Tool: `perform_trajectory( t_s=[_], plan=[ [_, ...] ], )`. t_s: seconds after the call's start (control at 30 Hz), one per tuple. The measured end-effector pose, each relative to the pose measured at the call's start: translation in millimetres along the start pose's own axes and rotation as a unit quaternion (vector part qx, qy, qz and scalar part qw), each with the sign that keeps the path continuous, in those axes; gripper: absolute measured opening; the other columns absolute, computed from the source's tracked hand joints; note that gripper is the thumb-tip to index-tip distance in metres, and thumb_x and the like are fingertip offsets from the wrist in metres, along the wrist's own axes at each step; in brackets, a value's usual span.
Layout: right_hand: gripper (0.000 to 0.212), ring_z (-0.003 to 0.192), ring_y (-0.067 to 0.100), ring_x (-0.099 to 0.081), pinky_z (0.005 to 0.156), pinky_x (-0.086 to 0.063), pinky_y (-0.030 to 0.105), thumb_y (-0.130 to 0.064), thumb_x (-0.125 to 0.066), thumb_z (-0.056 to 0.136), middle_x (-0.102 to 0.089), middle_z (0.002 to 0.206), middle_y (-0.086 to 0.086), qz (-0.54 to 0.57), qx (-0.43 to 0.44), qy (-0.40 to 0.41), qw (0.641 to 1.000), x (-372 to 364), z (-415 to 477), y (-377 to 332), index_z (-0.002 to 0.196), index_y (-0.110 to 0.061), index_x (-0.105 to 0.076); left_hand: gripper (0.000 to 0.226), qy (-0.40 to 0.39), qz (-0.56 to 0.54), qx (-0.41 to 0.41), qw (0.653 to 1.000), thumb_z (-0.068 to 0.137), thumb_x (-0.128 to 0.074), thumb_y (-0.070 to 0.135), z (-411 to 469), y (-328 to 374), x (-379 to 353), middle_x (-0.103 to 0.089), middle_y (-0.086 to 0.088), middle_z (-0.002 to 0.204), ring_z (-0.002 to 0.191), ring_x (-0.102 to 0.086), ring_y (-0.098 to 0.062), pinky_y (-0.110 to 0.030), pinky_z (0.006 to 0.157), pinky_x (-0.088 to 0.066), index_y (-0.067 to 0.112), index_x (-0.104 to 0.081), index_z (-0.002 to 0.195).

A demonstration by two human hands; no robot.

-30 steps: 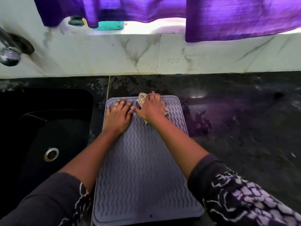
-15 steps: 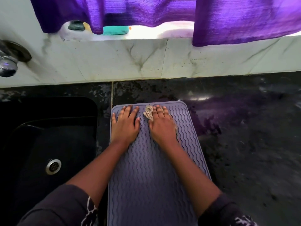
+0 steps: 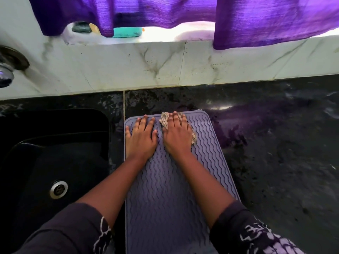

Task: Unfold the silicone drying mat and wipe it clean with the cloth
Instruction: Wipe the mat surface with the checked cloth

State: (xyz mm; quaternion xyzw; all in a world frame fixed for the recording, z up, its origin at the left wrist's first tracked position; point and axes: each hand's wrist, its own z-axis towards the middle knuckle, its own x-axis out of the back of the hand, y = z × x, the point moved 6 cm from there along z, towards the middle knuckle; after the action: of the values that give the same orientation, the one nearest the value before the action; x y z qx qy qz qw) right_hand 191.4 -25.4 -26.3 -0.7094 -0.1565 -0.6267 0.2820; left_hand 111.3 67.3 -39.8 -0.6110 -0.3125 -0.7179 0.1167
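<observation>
A grey-purple silicone drying mat [image 3: 170, 198] with wavy ridges lies unfolded and flat on the dark counter, its long side running away from me. My left hand [image 3: 141, 137] presses flat on the mat's far left part, fingers straight. My right hand [image 3: 177, 134] lies flat on a small beige cloth [image 3: 164, 119] at the mat's far middle. The cloth shows beyond my fingertips and at the hand's right side; the rest of it is hidden under my palm.
A black sink [image 3: 55, 158] with a round metal drain [image 3: 58, 189] lies just left of the mat. A chrome tap [image 3: 5, 74] sticks out at the far left. White marble backsplash [image 3: 165, 66] and purple curtains [image 3: 256, 21] stand behind. Dark stone counter [image 3: 275, 153] stretches right.
My right hand with the cloth has straightened from an angled position to lie parallel beside my left hand. The camera view has shifted, so the mat sits more to the right.
</observation>
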Motion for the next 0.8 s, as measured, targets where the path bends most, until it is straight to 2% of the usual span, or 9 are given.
perform_trajectory(
  t_s=[0.13, 0.23, 0.43, 0.5, 0.57, 0.6, 0.67, 0.73, 0.8],
  plan=[
    [0.056, 0.138, 0.035, -0.017, 0.109, -0.024, 0.046, -0.027, -0.033, 0.096, -0.022, 0.153, 0.012, 0.001, -0.008, -0.011, 1.000, 2.7, -35.8, 2.6, 0.146, -0.007, -0.016, 0.050, 0.001, 0.002, -0.001, 1.000, 0.098, -0.032, 0.037, -0.5, 0.8, 1.3, -0.022, 0.002, 0.157, 0.145, -0.015, -0.018, -0.050, 0.116, -0.006, 0.028, -0.028, 0.147],
    [0.058, 0.139, 0.036, -0.016, 0.109, -0.023, 0.047, -0.030, -0.035, 0.096, -0.021, 0.154, 0.012, 0.009, -0.009, -0.034, 0.999, -0.6, -79.2, 6.2, 0.146, -0.008, -0.015, 0.050, -0.001, 0.004, -0.002, 1.000, 0.098, -0.032, 0.037, -0.8, 0.3, 0.5, -0.022, 0.002, 0.157, 0.146, -0.015, -0.018, -0.051, 0.116, -0.006, 0.028, -0.028, 0.147],
    [0.050, 0.133, 0.036, -0.026, 0.104, -0.032, 0.045, -0.022, -0.035, 0.095, -0.032, 0.148, 0.013, -0.006, -0.004, -0.047, 0.999, 6.6, -58.5, 0.6, 0.141, -0.005, -0.027, 0.050, -0.012, 0.002, 0.001, 1.000, 0.099, -0.030, 0.037, 0.8, -0.5, -3.3, -0.020, 0.002, 0.158, 0.146, -0.013, -0.018, -0.051, 0.116, -0.004, 0.028, -0.026, 0.148],
    [0.040, 0.119, 0.031, -0.041, 0.096, -0.038, 0.039, -0.024, -0.037, 0.096, -0.049, 0.134, 0.013, 0.018, 0.011, -0.081, 0.997, 15.1, -47.6, 8.8, 0.132, -0.008, -0.042, 0.050, -0.014, -0.003, 0.002, 1.000, 0.099, -0.029, 0.037, -0.1, 0.0, -2.5, -0.020, 0.002, 0.158, 0.146, -0.012, -0.019, -0.051, 0.116, -0.004, 0.028, -0.026, 0.148],
    [0.031, 0.095, 0.025, -0.056, 0.080, -0.049, 0.036, -0.029, -0.041, 0.096, -0.064, 0.103, 0.010, 0.138, -0.036, -0.116, 0.983, 31.2, -32.0, 22.8, 0.117, -0.013, -0.056, 0.050, -0.013, -0.002, -0.004, 1.000, 0.099, -0.029, 0.037, -0.7, 0.4, -2.4, -0.020, 0.001, 0.158, 0.146, -0.013, -0.019, -0.052, 0.116, -0.004, 0.028, -0.027, 0.148],
    [0.030, 0.086, 0.023, -0.059, 0.073, -0.051, 0.035, -0.032, -0.042, 0.096, -0.065, 0.095, 0.008, 0.210, -0.057, -0.099, 0.971, 40.4, -20.8, 27.4, 0.112, -0.014, -0.059, 0.050, -0.012, -0.002, -0.005, 1.000, 0.099, -0.029, 0.037, -0.3, 0.0, -2.0, -0.020, 0.001, 0.158, 0.146, -0.013, -0.019, -0.052, 0.116, -0.004, 0.028, -0.027, 0.148],
    [0.030, 0.092, 0.024, -0.058, 0.077, -0.049, 0.036, -0.029, -0.043, 0.096, -0.064, 0.105, 0.009, 0.251, -0.050, -0.016, 0.967, 53.6, 3.2, 27.8, 0.118, -0.014, -0.056, 0.050, -0.013, -0.003, -0.003, 1.000, 0.099, -0.028, 0.038, 0.8, -1.2, -2.7, -0.020, 0.001, 0.158, 0.146, -0.013, -0.019, -0.052, 0.116, -0.005, 0.027, -0.026, 0.148],
    [0.040, 0.120, 0.029, -0.044, 0.095, -0.040, 0.042, -0.027, -0.043, 0.096, -0.049, 0.135, 0.010, 0.172, 0.003, 0.008, 0.985, 45.7, 13.6, 15.4, 0.134, -0.013, -0.043, 0.050, -0.010, 0.005, -0.003, 1.000, 0.099, -0.028, 0.038, 0.7, -1.1, -2.6, -0.020, 0.001, 0.158, 0.146, -0.013, -0.019, -0.052, 0.115, -0.005, 0.027, -0.026, 0.148],
    [0.051, 0.137, 0.029, -0.025, 0.106, -0.027, 0.047, -0.033, -0.040, 0.096, -0.029, 0.151, 0.006, 0.062, 0.053, -0.008, 0.997, 19.4, 13.3, 4.8, 0.142, -0.015, -0.029, 0.050, -0.012, 0.003, -0.001, 1.000, 0.099, -0.028, 0.038, 1.5, -1.7, -3.4, -0.020, 0.002, 0.158, 0.146, -0.013, -0.018, -0.052, 0.115, -0.005, 0.026, -0.026, 0.148]
  ],
)
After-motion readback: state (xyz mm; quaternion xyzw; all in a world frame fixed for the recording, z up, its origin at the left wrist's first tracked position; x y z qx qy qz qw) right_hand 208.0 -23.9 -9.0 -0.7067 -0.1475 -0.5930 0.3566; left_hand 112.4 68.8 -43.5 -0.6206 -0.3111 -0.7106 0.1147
